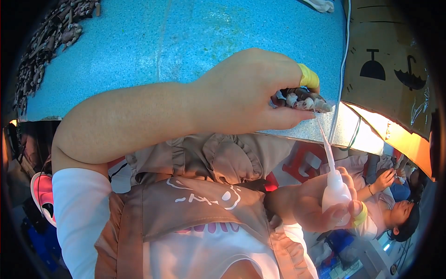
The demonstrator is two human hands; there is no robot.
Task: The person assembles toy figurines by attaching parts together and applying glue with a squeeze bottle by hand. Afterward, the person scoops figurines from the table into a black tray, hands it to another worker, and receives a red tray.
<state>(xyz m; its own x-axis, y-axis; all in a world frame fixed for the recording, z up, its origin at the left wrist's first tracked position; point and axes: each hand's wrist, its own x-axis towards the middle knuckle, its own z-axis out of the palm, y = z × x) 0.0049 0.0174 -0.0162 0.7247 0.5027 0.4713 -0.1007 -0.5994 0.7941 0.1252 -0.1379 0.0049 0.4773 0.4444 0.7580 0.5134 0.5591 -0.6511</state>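
Note:
My left hand reaches across from the left, fingers closed on a small lumpy piece in dark brown and pale white. Its exact kind is hard to make out. Yellow tape wraps one finger of that hand. Below and to the right, my right hand grips a white squeeze bottle with a long thin nozzle. The bottle stands roughly upright, its nozzle tip pointing up just under the piece and close to it. A finger of my right hand also has yellow tape.
A blue speckled tabletop lies beneath my left hand. Many small dark brown pieces are heaped at its far left. A cardboard box stands at right, near a white cord. Another person sits at lower right.

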